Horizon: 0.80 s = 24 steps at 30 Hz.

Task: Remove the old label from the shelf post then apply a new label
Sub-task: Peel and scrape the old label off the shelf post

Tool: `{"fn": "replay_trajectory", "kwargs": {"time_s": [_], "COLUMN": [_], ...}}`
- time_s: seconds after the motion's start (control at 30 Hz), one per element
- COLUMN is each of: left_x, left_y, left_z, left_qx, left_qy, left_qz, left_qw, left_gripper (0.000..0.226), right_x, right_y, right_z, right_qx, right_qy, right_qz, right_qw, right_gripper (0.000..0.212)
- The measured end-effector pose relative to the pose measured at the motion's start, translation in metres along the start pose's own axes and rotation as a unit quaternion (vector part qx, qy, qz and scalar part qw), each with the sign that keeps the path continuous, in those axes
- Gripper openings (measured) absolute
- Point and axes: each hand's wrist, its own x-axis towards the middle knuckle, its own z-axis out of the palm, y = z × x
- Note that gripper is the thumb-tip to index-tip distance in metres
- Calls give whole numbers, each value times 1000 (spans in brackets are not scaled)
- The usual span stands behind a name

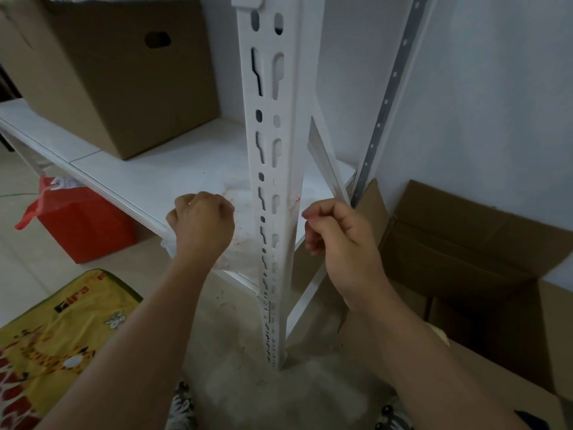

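A: Forearms nearest. Left hand (201, 225), curled, grips something pale, unclear what. Right hand (336, 240), fingertips pinched, contents not discernible.

B: Shelf post (273, 169) between them; red label residue (297, 200) on its edge. Advice: peel slowly, flat along the post.

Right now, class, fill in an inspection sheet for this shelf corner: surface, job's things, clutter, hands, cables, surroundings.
Surface: white shelf board, red specks near the post.
Job's things: white slotted shelf post, red smear on its edge; no whole label seen.
Clutter: cardboard box on shelf; red bag below; open carton on the floor, right; yellow mat.
Hands: left hand curled on crumpled white material; right hand pinched beside post, contents unclear.
Cables: nothing seen.
Surroundings: white wall, perforated metal strip.
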Motion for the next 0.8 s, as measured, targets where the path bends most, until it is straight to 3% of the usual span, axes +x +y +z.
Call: {"fn": "replay_trajectory", "kwargs": {"time_s": [0.2, 0.27, 0.37, 0.47, 0.6, 0.8], "left_x": [-10, -20, -40, -62, -80, -79], "left_y": [13, 29, 56, 78, 93, 98], "left_z": [-4, -14, -29, -42, -36, -21], "left_qx": [-87, -161, -338, -427, -348, -262], "left_qy": [8, 14, 51, 101, 136, 173], "left_qz": [-6, -5, -11, 76, 147, 168], "left_qw": [996, 987, 940, 895, 916, 934], "left_gripper": [45, 53, 40, 43, 75, 79], "right_x": [-1, 0, 2, 2, -1, -3], "right_y": [3, 2, 2, 1, 0, -1], "right_z": [2, 1, 0, -1, -3, -7], "right_qx": [-18, -16, -18, -18, 0, 5], "right_qy": [-7, 0, 10, 22, 23, 27], "right_qz": [-14, -10, 0, 2, 3, 9], "right_qw": [1000, 1000, 1000, 1000, 1000, 1000], "right_gripper": [22, 20, 22, 23, 20, 21]}}
